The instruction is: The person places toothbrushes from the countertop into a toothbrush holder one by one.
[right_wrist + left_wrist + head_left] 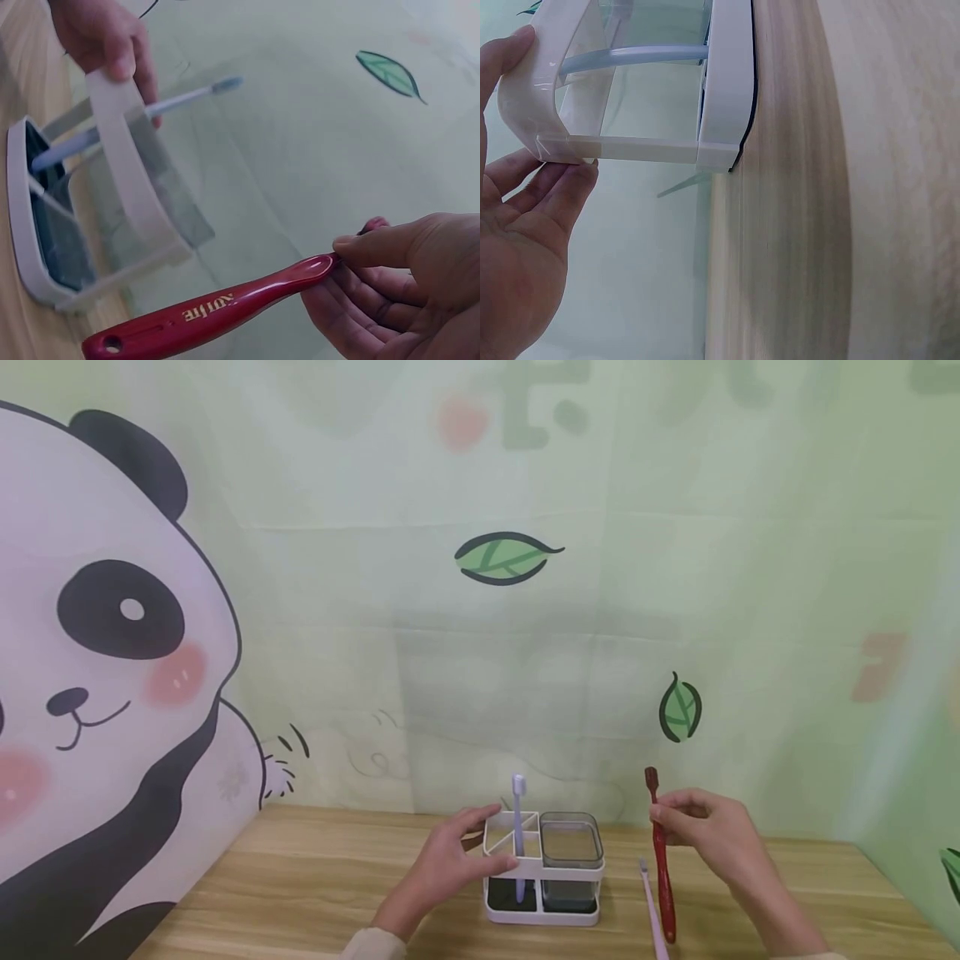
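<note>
A white toothbrush holder (542, 918) stands on the wooden table. My left hand (448, 858) holds its upper frame at the left side, thumb at the front and fingers behind, which the left wrist view also shows. A light purple toothbrush (518, 810) stands upright in a left compartment, bristles up. In the right half sits a clear, greyish cup (572, 891). To the right, my right hand (712, 831) pinches a dark red toothbrush (663, 881) below its head between thumb and fingers. It hangs nearly upright, head up; gold lettering marks its handle (210, 311).
A second light purple toothbrush (652, 906) lies on the table (315, 877) just left of the red one, its near end cut off by the frame. Behind the table hangs a pale green cloth (337, 593) printed with a panda (150, 710) and leaves.
</note>
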Demonstrator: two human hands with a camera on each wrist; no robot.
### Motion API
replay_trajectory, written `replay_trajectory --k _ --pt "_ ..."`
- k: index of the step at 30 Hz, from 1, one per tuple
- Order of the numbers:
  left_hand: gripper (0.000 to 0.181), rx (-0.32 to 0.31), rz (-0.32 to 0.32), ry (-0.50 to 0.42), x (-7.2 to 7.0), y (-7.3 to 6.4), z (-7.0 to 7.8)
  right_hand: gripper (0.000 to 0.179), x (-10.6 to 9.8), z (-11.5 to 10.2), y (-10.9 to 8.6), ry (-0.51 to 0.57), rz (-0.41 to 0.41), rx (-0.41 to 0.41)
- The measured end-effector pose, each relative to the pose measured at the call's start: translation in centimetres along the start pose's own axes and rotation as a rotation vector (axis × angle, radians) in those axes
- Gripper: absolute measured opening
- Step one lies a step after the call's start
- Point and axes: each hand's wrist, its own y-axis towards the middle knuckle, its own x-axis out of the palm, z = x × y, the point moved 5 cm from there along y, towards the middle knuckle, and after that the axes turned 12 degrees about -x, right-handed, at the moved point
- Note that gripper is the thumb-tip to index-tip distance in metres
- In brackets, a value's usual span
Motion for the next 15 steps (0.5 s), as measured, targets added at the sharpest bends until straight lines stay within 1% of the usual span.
replay_trajectory --k 3,6,15 --pt "0.071 0.005 0.001 0.004 0.0 0.0 0.0 0.034 0.5 -0.8 0.1 0.040 0.026 -0.023" --pt "0.071 0.007 -0.002 0.004 0.0 0.0 -0.1 0.034 1.0 -1.4 0.3 0.072 0.056 -0.028" --pt "0.071 0.001 -0.005 -0.008 0.0 0.0 0.0 0.038 2.2 -3.1 0.7 0.115 0.106 -0.066"
